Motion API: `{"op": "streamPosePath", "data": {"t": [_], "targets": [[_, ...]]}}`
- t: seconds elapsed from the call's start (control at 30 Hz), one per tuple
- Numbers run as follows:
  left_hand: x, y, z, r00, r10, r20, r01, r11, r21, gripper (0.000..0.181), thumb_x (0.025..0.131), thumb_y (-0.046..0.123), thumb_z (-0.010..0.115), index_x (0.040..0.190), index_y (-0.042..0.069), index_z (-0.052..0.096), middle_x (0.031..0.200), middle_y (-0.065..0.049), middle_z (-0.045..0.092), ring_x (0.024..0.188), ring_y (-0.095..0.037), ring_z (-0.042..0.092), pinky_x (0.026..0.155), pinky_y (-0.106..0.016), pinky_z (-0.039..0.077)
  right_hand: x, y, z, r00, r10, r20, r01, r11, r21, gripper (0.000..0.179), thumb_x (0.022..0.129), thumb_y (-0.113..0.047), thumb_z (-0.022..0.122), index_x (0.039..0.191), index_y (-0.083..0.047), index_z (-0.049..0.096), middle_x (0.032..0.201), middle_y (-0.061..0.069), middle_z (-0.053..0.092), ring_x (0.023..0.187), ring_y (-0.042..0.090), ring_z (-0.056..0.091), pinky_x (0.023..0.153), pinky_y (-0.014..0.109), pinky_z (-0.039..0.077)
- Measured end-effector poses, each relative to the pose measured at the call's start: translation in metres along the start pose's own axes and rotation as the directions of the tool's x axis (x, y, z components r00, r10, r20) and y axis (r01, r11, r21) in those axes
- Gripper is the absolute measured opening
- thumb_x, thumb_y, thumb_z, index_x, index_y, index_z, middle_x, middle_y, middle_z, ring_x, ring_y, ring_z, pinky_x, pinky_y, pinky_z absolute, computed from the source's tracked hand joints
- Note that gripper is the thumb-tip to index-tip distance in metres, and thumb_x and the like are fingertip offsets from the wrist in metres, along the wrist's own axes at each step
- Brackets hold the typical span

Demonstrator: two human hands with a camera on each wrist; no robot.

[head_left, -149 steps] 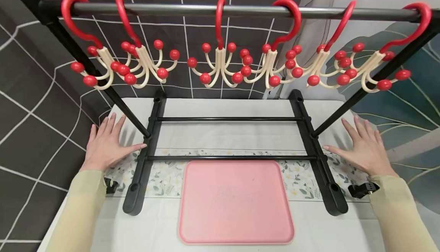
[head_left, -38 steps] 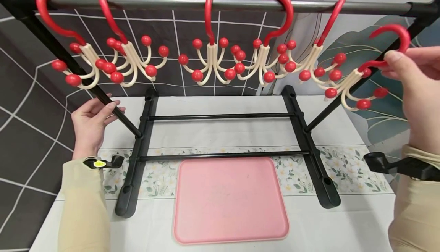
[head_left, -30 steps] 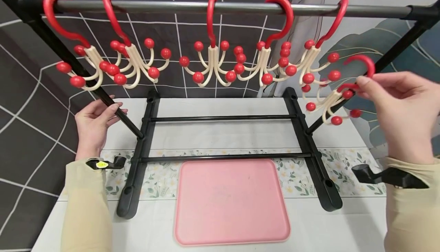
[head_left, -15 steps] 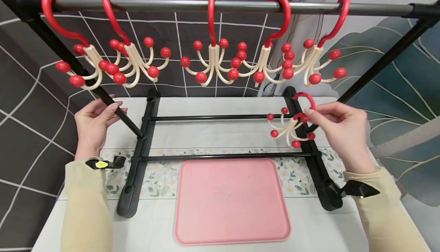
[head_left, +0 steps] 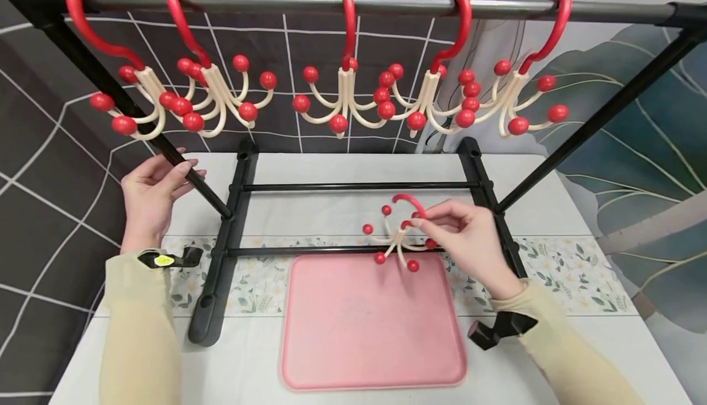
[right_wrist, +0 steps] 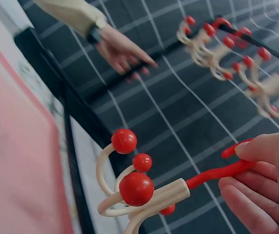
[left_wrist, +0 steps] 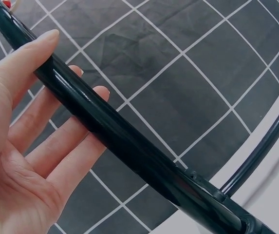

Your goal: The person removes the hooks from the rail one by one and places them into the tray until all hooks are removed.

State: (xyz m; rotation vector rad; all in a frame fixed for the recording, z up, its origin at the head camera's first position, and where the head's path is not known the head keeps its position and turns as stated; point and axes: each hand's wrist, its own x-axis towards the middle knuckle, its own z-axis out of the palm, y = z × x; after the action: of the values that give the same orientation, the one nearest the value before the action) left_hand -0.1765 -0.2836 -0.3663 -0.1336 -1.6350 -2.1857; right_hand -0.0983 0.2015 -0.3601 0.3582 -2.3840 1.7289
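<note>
My right hand (head_left: 469, 239) pinches the red hook of a multi-arm hanging hook (head_left: 399, 238), which has cream arms tipped with red balls. It overlaps the far edge of the pink tray (head_left: 370, 331) and the front crossbar in the head view. In the right wrist view, thumb and fingers close on the red curve of that hanging hook (right_wrist: 166, 197). My left hand (head_left: 148, 199) holds the left slanted post (head_left: 200, 187) of a black rack. The left wrist view shows the thumb over the post (left_wrist: 105, 122) and the fingers behind it.
Several matching hanging hooks (head_left: 343, 95) hang from the rack's top rail (head_left: 270, 3). The rack's right foot (head_left: 486, 190) stands on the white tablecloth (head_left: 232, 368), beside my right forearm. Dark tiled-pattern cloth (head_left: 44, 221) covers the back and left.
My right hand took the rightmost hanging hook off the rail and carried it down and left over the tray's far edge. My left hand moved from the tabletop to grip the left post.
</note>
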Motion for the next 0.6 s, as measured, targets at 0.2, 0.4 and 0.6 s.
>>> {"op": "streamPosePath", "data": {"t": [0.2,0.4,0.6], "targets": [[0.0,0.001,0.0,1.0,0.008,0.003,-0.008,1.0,0.019,0.033,0.088,-0.006,0.076,0.118,-0.015,0.066,0.098,-0.017,0.075,0.08,-0.025,0.076,0.077,-0.035,0.06,-0.011,-0.002,0.038,0.989,-0.023,0.144,0.003,0.991,0.135,0.011,0.086,0.002,0.081,0.096,0.002,0.075,0.089,0.008,0.076,0.076,0.022,0.076,0.065,0.036,0.063],[0.0,0.001,0.001,1.0,0.011,0.002,-0.011,1.0,0.021,0.032,0.088,-0.007,0.076,0.118,-0.015,0.066,0.098,-0.017,0.075,0.08,-0.025,0.076,0.076,-0.035,0.06,-0.021,0.0,0.074,0.966,-0.076,0.245,0.021,0.975,0.22,0.012,0.084,0.005,0.081,0.095,0.001,0.075,0.09,0.008,0.076,0.08,0.025,0.075,0.071,0.037,0.063],[0.0,0.001,0.001,1.0,0.006,0.0,-0.006,1.0,0.007,0.033,0.087,-0.008,0.075,0.118,-0.015,0.066,0.097,-0.017,0.075,0.079,-0.025,0.076,0.076,-0.036,0.059,-0.029,0.006,0.103,0.93,-0.096,0.354,-0.011,0.957,0.288,0.011,0.085,0.006,0.079,0.093,0.001,0.075,0.091,0.014,0.075,0.079,0.031,0.075,0.067,0.037,0.063]]}}
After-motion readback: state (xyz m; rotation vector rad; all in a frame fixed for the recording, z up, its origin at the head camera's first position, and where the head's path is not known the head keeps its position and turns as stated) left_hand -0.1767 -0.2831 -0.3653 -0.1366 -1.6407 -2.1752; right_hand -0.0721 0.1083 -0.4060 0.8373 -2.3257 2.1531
